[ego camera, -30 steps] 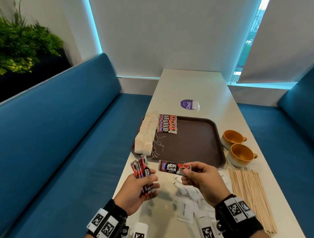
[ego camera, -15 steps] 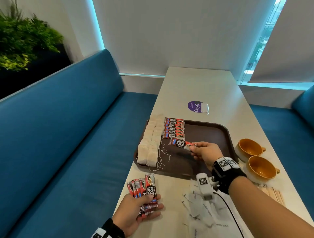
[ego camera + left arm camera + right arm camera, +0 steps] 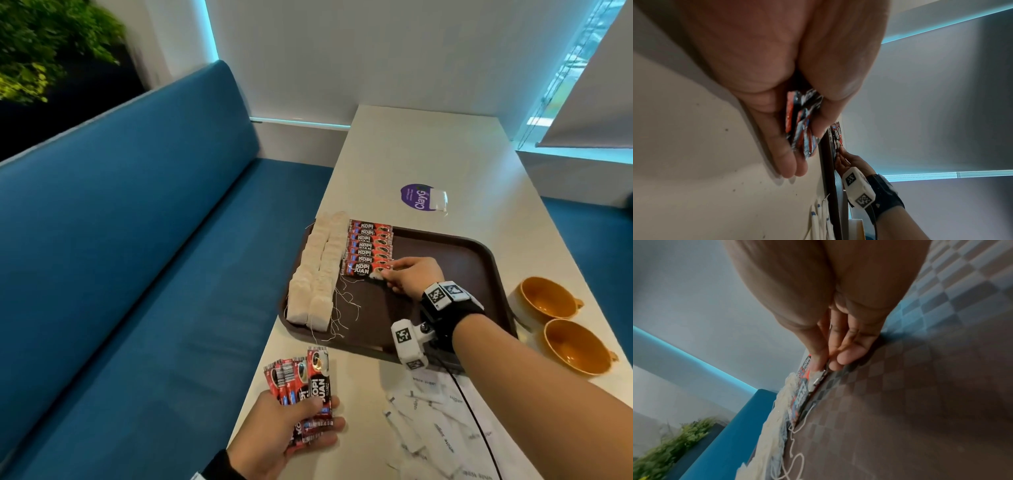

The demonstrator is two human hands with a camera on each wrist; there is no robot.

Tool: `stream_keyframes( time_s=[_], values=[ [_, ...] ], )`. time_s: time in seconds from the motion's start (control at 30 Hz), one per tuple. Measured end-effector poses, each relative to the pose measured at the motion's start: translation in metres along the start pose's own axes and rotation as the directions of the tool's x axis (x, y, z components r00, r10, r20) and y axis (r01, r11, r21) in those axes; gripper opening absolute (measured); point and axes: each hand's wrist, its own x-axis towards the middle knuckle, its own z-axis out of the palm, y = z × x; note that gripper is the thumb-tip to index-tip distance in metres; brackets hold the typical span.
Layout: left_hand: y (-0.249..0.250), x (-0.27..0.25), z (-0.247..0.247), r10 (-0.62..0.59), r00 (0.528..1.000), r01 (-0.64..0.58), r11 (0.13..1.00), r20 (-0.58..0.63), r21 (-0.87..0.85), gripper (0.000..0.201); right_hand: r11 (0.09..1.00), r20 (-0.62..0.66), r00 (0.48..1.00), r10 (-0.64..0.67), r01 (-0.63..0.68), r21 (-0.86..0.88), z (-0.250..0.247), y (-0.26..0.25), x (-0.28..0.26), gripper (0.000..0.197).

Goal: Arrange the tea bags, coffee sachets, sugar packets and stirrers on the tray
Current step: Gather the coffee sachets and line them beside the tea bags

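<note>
A brown tray lies on the table with two rows of tea bags along its left side. Beside them is a column of red coffee sachets. My right hand pinches the right end of one coffee sachet at the near end of that column, low over the tray; thumb and fingers hold its edge. My left hand grips a fan of several coffee sachets over the table's near left edge, and the same sachets appear in the left wrist view. White sugar packets lie scattered near me.
Two orange cups stand right of the tray. A purple sticker and a small clear holder sit on the table beyond the tray. A blue bench runs along the left; a plant stands at top left.
My right hand carried one sachet from near my body out over the tray and lowered it against the near end of the sachet column. The left hand stayed put with its bundle.
</note>
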Motion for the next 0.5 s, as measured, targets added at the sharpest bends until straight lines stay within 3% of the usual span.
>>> stream_keyframes(
  time_s=[0.5],
  values=[
    [0.001,0.001,-0.001,-0.020,1.000,0.020,1.000,0.004,-0.014,0.027,0.981,-0.097,0.991,0.090,-0.105,-0.161,0.003,-0.015,0.007,0.032]
  ],
)
